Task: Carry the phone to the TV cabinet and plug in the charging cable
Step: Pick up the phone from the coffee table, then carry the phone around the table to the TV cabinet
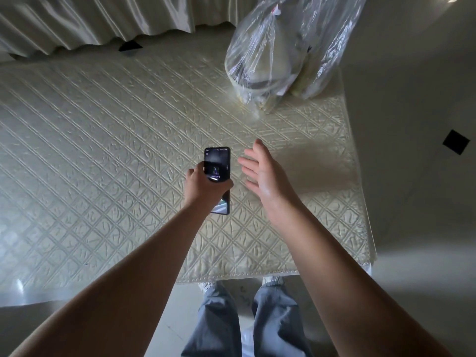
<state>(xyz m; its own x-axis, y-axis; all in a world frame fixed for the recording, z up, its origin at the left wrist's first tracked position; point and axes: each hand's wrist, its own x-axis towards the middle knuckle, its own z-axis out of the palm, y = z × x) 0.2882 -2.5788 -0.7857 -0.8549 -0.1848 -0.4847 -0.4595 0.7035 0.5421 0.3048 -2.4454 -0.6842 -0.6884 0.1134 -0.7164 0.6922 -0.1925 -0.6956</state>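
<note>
Head view: left hand (206, 185) grips the phone (217, 163) above the mattress (103, 150). Right hand (260, 173) hovers beside it, fingers spread, empty.

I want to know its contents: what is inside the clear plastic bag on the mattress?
Inside the clear crinkled plastic bag show pale white and yellowish things; glare hides what they are.

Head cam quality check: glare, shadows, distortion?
Head view: dim, light from the right; glare on the plastic bag and the phone in the left hand; right hand shadows the mattress; wide-angle bends the edges.
</note>
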